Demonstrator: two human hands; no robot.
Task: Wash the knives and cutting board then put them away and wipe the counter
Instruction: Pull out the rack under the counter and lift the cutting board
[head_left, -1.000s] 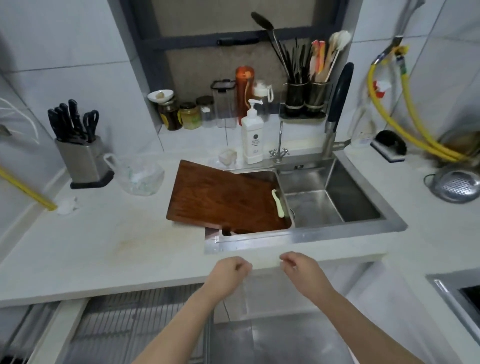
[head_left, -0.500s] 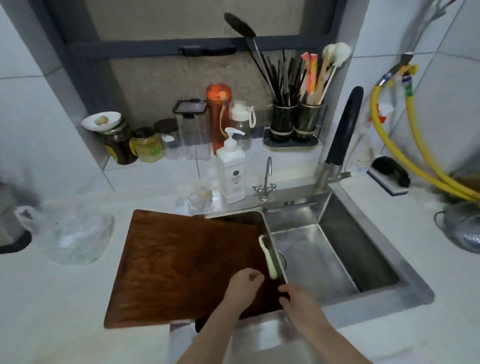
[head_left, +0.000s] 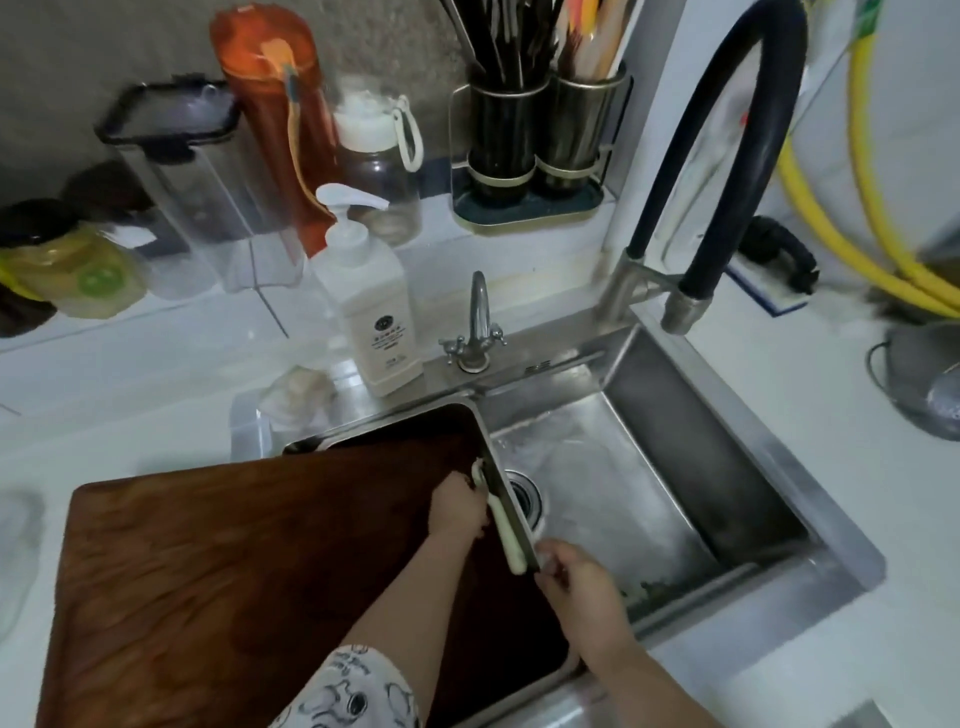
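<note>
A dark brown wooden cutting board (head_left: 234, 571) lies flat, partly on the white counter and partly over the left side of the steel sink (head_left: 649, 499). A knife with a cream handle (head_left: 506, 535) rests along the board's right edge. My left hand (head_left: 457, 512) sits on the board with its fingers curled onto the upper part of the knife. My right hand (head_left: 582, 582) pinches the board's right edge just below the end of the handle. The knife's blade is hidden.
A white pump soap bottle (head_left: 374, 312) and a small tap (head_left: 478, 322) stand behind the sink. A black hose faucet (head_left: 727, 156) arches over it. Jars, bottles and a utensil holder (head_left: 535, 150) line the ledge. A scrub brush (head_left: 774, 265) and metal colander (head_left: 924, 384) sit right.
I have leaned in closer over the sink. Both hands moved forward from the counter's front edge onto the board, and my left hand has closed on the knife.
</note>
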